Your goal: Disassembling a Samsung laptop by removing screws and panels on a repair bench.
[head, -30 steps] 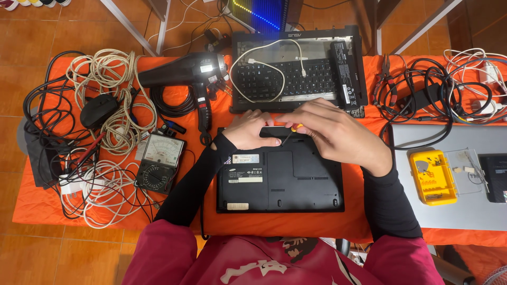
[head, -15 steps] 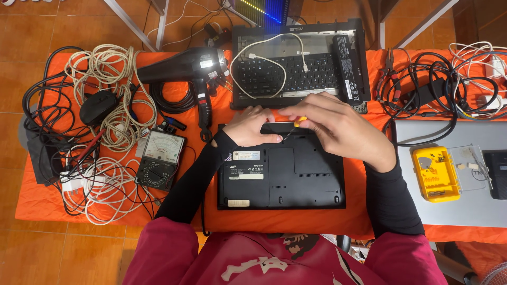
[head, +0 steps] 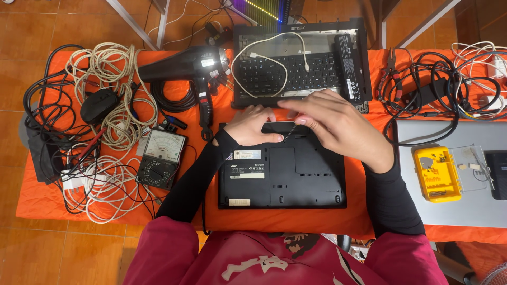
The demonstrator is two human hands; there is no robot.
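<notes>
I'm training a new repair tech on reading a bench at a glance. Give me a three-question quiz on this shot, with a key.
1. True or false: the black laptop in front of the person lies with its underside facing up.
2. What does the right hand hold? A) a thin tool with its tip on the laptop's top edge B) a pair of pliers C) the hair dryer
3. Which instrument lies to the left of the laptop, beside the left hand sleeve?

Key
1. True; labels, vents and screw holes show.
2. A.
3. The analog multimeter, below the black hair dryer.
</notes>
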